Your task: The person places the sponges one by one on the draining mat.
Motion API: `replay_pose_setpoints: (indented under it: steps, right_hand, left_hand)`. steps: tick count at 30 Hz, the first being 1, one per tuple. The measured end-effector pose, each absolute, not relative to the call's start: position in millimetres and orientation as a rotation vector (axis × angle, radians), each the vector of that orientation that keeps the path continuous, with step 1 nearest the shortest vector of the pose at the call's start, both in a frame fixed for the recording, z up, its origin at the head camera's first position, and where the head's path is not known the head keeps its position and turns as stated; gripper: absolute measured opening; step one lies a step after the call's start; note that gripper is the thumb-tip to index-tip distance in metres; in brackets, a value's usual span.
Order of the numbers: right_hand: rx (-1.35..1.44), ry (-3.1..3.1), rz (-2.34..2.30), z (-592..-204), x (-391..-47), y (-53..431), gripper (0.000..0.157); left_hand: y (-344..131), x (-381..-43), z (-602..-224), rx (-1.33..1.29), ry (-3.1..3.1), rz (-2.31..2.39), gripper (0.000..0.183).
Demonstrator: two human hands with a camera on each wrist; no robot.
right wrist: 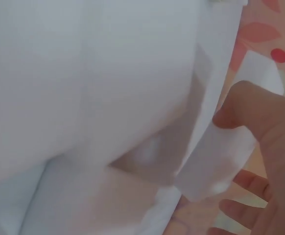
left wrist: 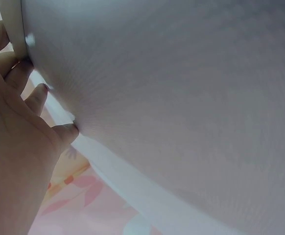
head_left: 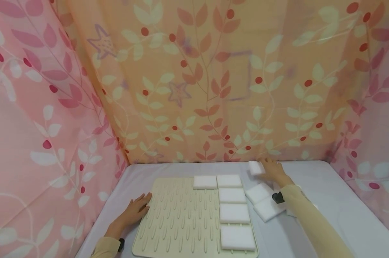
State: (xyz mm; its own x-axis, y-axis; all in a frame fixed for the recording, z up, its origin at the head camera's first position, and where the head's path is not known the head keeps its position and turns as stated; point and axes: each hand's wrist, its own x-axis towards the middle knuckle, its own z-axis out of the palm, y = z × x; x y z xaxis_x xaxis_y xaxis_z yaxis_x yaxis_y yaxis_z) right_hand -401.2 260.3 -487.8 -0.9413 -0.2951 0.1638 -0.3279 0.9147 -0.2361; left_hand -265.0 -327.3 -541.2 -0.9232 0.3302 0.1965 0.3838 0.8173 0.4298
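My right hand (head_left: 274, 171) pinches a white rectangular sponge (head_left: 255, 168) above the far part of the table, right of the mat. In the right wrist view the thumb lies across the face of this sponge (right wrist: 223, 154), with the other fingers behind it. My left hand (head_left: 134, 209) rests at the left edge of a cream ribbed mat (head_left: 178, 215), its fingers spread and fingertips touching down. In the left wrist view the fingertips (left wrist: 66, 131) press on the white surface. Several white sponges lie on the mat: a column (head_left: 234, 213) down its right side and one sponge (head_left: 205, 182) beside the column's far end.
Loose white sponges (head_left: 268, 208) lie in a pile right of the mat, partly under my right forearm. A white cloth covers the table (head_left: 330, 200). Floral curtains (head_left: 207, 89) hang behind it and on both sides.
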Motion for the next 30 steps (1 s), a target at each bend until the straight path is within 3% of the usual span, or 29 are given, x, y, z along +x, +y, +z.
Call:
replay_pose_setpoints:
  steps: [9, 25, 30]
  right_hand:
    - [0.565, -2.872, 0.59, -483, -399, 245, 0.073]
    - [0.758, -2.726, 0.499, -471, -386, 203, 0.064]
    - [0.793, -2.75, 0.485, -467, -379, 187, 0.069]
  left_hand:
    - [-327, -263, -544, -0.641, -2.764, -0.781, 0.052]
    - [-329, -266, -544, -0.561, -2.923, -0.735, 0.054]
    - [-329, -265, -543, -0.559, -2.92, -0.729, 0.054]
